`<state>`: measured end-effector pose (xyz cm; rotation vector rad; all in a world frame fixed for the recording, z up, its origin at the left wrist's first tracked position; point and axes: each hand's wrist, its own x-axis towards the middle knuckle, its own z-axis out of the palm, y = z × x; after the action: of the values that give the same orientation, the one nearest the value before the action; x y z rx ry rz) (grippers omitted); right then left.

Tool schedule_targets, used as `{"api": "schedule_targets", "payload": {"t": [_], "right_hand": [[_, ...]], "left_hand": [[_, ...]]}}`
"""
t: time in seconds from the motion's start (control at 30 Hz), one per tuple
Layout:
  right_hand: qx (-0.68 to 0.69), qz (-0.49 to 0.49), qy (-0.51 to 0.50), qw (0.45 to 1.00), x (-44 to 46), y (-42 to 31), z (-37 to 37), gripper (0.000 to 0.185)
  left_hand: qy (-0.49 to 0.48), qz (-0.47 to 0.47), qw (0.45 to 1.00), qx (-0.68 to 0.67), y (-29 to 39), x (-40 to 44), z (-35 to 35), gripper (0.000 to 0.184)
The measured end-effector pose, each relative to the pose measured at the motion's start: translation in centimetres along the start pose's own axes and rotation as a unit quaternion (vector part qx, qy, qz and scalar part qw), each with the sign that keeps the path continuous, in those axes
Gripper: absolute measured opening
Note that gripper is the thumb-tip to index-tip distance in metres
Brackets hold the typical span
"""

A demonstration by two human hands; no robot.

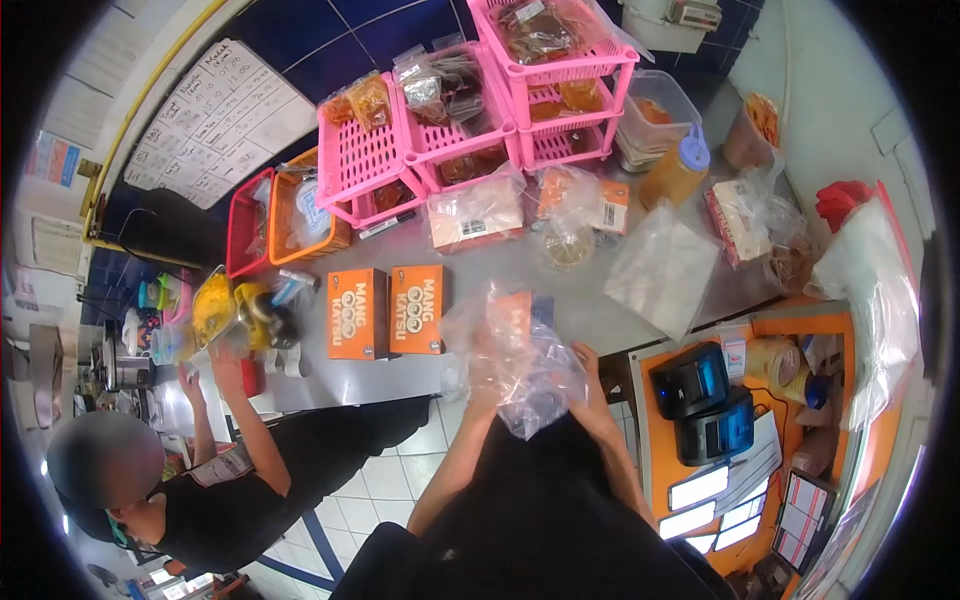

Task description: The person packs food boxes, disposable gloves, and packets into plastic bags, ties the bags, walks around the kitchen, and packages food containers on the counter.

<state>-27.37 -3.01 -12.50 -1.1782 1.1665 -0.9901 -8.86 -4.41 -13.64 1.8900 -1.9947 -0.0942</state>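
In front of my body, at the counter's edge, is a clear plastic bag (540, 385) with an orange box (509, 316) showing through its upper part. My left hand (484, 397) is closed on the bag's lower left side, its fingers mostly covered by the crinkled plastic. At the bag's right side, my right hand (587, 385) grips the edge, with a fingertip showing above; the rest of its fingers are partly hidden. Just left of the bag, two orange-and-white printed boxes (357, 314) stand side by side on the steel counter (420, 255).
Pink baskets (362, 160) with bagged food line the back. A sauce bottle (675, 170), a stack of clear bags (662, 270) and bagged boxes (475, 215) lie nearer. Black printers (715, 425) sit on the right shelf. A co-worker (215, 490) handles things at left.
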Motion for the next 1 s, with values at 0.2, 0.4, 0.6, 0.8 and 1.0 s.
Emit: {"api": "schedule_targets", "payload": {"t": [0.2, 0.4, 0.6, 0.8, 1.0], "right_hand": [[0.011, 0.072, 0.097, 0.993, 4.0, 4.5, -1.3, 0.015], [-0.056, 0.212, -0.088, 0.972, -1.0, 3.8, -4.1, 0.015], [0.094, 0.125, 0.002, 0.988, -0.3, -3.5, -5.6, 0.021], [0.139, 0.09, 0.011, 0.986, 2.7, -6.3, -5.3, 0.026], [0.227, 0.089, 0.035, 0.969, 3.8, -4.7, -5.4, 0.024]], "left_hand": [[-0.09, -0.123, 0.964, -0.22, -1.3, -1.0, 1.3, 0.053], [0.098, -0.301, 0.926, -0.204, 0.2, -0.7, -2.7, 0.089], [0.019, -0.287, 0.957, -0.038, 0.4, 1.7, 0.1, 0.089], [0.065, -0.238, 0.969, -0.025, -0.2, 1.7, 0.0, 0.082], [0.103, -0.278, 0.913, -0.28, -4.9, 0.7, -10.4, 0.014]]}}
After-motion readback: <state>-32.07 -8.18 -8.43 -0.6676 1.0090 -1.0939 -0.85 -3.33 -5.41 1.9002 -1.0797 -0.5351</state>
